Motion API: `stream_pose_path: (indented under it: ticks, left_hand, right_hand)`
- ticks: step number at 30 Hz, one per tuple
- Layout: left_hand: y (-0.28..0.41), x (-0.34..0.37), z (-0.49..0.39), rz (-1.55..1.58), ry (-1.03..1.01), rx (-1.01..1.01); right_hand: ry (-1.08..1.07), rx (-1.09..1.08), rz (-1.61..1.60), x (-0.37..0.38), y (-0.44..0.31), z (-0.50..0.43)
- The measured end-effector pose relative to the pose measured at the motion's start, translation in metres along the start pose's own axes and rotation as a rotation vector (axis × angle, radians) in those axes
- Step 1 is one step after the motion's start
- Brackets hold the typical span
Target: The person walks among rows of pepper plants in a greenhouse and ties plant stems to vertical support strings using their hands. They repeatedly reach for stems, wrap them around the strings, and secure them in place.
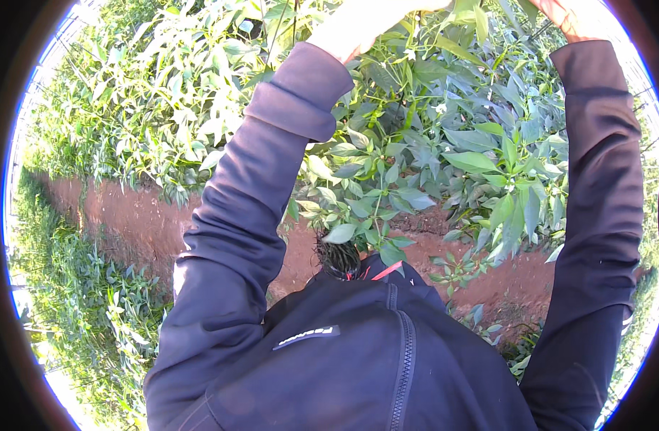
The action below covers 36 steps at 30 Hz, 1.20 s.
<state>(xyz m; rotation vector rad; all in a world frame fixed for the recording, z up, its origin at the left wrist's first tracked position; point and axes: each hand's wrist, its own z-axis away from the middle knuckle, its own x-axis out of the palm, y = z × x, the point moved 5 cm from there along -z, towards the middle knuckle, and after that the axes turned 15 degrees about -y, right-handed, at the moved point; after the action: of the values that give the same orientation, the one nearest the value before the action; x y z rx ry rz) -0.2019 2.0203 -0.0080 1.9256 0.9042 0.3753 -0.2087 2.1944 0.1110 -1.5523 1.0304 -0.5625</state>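
Note:
Both my arms, in dark jacket sleeves, reach forward over leafy green pepper plants (383, 156). My left hand (362, 27) is at the top of the view, strongly overexposed, among the upper leaves; its fingers are washed out or cut off. My right hand (569, 19) is at the top right edge beside leaves, only partly in view and bright. Whether either hand grips a stem or leaf cannot be seen. Small white flowers (441, 108) and slim green pods (409, 116) show between the arms. A dark bundle of thin strands (337, 257) lies near my waist, with a red ribbon (383, 271) beside it.
Reddish-brown soil (130, 215) forms a path between the plant rows. Another row of green plants (87, 307) runs along the lower left. Leafy stems (518, 188) lean towards my right sleeve. Thin dark strings or stakes (295, 24) rise among the plants.

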Motion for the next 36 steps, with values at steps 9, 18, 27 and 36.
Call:
stream_pose_path:
  ticks: [9, 18, 27, 36]
  left_hand:
    - [-0.007, 0.013, -0.007, 0.290, 0.366, -0.167]
    - [-0.012, 0.037, 0.042, -0.236, 0.233, -0.042]
    - [-0.195, 0.181, 0.288, 0.354, 0.270, -1.089]
    - [-0.167, 0.190, 0.245, 0.844, 0.133, -0.505]
  right_hand:
    - [-0.074, -0.123, -0.050, 0.022, -0.014, 0.024]
    - [0.100, -0.261, 0.130, 0.037, -0.029, 0.109]
    - [0.733, -0.246, 0.025, 0.035, 0.002, 0.261]
    - [0.487, -0.364, -0.171, 0.104, 0.017, 0.298]
